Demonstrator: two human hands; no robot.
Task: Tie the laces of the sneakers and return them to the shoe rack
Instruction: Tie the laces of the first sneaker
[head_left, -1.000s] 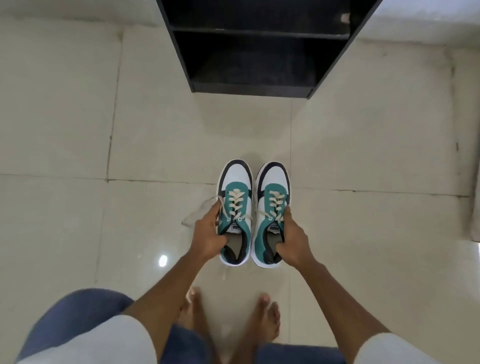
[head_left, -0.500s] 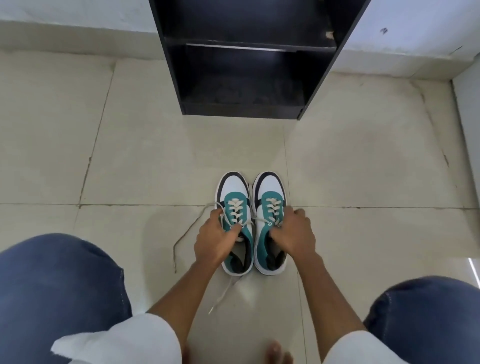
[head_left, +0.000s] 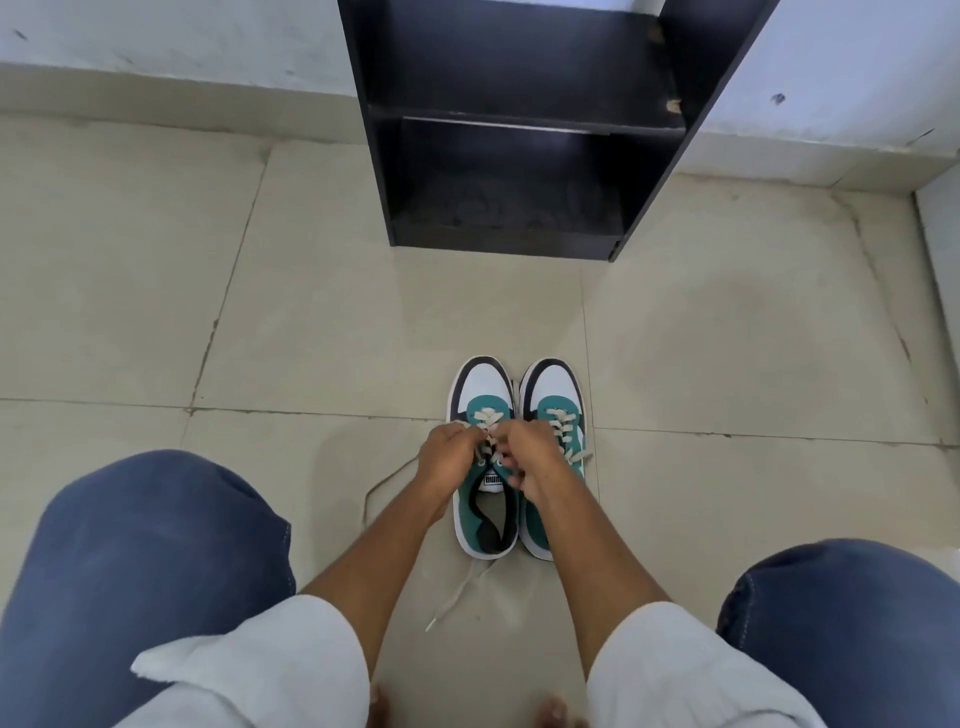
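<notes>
Two teal, white and black sneakers stand side by side on the floor, toes toward the rack. My left hand (head_left: 448, 457) and my right hand (head_left: 527, 454) meet over the left sneaker (head_left: 483, 387), each pinching its cream laces near the tongue. One loose lace end (head_left: 452, 597) trails on the floor by the heel; another curves out to the left (head_left: 387, 480). The right sneaker (head_left: 558, 389) is partly hidden behind my right wrist, with its laces lying slack. The black shoe rack (head_left: 519, 130) stands ahead against the wall, its lower shelves showing no shoes.
Beige floor tiles (head_left: 311, 322) spread all around the sneakers. My knees in blue jeans (head_left: 135, 561) flank both arms, and my bare toes (head_left: 550, 712) show at the bottom edge. A white wall with a skirting runs behind the rack, and a corner wall (head_left: 943, 234) closes in at right.
The sneakers went from held up in both hands to standing on the floor. I squatted lower, and both hands moved onto the left sneaker's laces.
</notes>
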